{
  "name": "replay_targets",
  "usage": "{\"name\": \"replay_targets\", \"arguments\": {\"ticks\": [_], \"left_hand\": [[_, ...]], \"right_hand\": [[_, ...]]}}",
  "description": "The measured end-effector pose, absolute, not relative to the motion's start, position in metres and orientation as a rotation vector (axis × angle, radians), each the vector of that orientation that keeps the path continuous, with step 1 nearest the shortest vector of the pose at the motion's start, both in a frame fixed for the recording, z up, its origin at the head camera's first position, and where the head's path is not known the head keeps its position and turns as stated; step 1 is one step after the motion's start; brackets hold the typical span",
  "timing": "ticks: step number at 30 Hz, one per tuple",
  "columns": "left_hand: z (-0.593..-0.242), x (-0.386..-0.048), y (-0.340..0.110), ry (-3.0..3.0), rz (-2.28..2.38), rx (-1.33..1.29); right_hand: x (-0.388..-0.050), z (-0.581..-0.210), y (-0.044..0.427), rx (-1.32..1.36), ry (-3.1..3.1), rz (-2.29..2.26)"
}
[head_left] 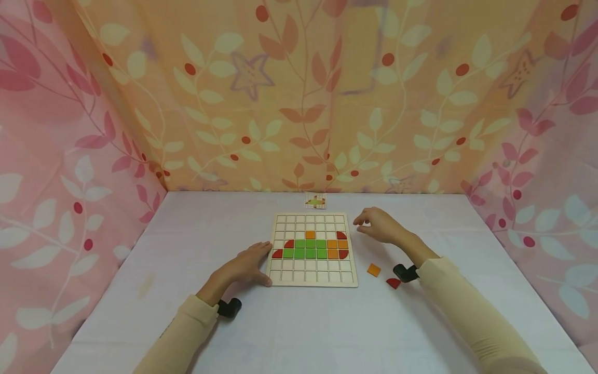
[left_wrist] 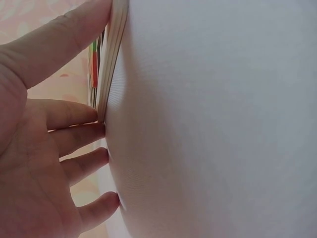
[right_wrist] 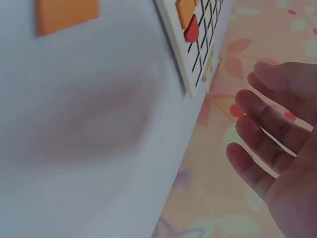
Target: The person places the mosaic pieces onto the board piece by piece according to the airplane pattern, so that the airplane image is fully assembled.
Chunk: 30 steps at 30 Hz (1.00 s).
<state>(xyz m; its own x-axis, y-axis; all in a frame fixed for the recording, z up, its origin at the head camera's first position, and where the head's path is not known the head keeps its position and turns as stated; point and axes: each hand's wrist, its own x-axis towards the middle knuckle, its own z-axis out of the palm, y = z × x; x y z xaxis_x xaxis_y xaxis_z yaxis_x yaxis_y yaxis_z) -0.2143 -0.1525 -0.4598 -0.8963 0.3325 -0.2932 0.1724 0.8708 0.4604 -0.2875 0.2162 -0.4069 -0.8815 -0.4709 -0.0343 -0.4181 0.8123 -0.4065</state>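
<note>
A square wooden grid board (head_left: 313, 279) lies on the table, with green and orange square tiles and red quarter-round tiles set in its middle rows. My left hand (head_left: 245, 264) rests along the board's left edge, thumb and fingertips touching it; in the left wrist view its fingers (left_wrist: 81, 166) are spread and nearly straight. Above the table, just off the board's upper right, hovers my right hand (head_left: 380, 224). It holds nothing, and its fingers (right_wrist: 267, 144) are loosely bent in the right wrist view. Right of the board lie a loose orange square tile (head_left: 374, 269) and a red quarter-round tile (head_left: 393, 283).
A small pattern card (head_left: 315, 201) lies behind the board, near the back of the white-covered table (head_left: 299, 332). Patterned cloth (head_left: 299, 104) hangs at the back and on both sides. Each wrist wears a black camera mount (head_left: 230, 308).
</note>
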Motion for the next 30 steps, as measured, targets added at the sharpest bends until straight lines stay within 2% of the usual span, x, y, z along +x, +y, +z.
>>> {"name": "replay_targets", "arguments": {"ticks": [21, 30], "left_hand": [[-0.461, -0.214, -0.152, 2.677, 0.62, 0.374], [-0.462, -0.215, -0.152, 2.676, 0.614, 0.366]], "right_hand": [[-0.214, -0.442, 0.271, -0.429, 2.732, -0.624], [-0.19, -0.449, 0.281, -0.45, 2.766, -0.547]]}}
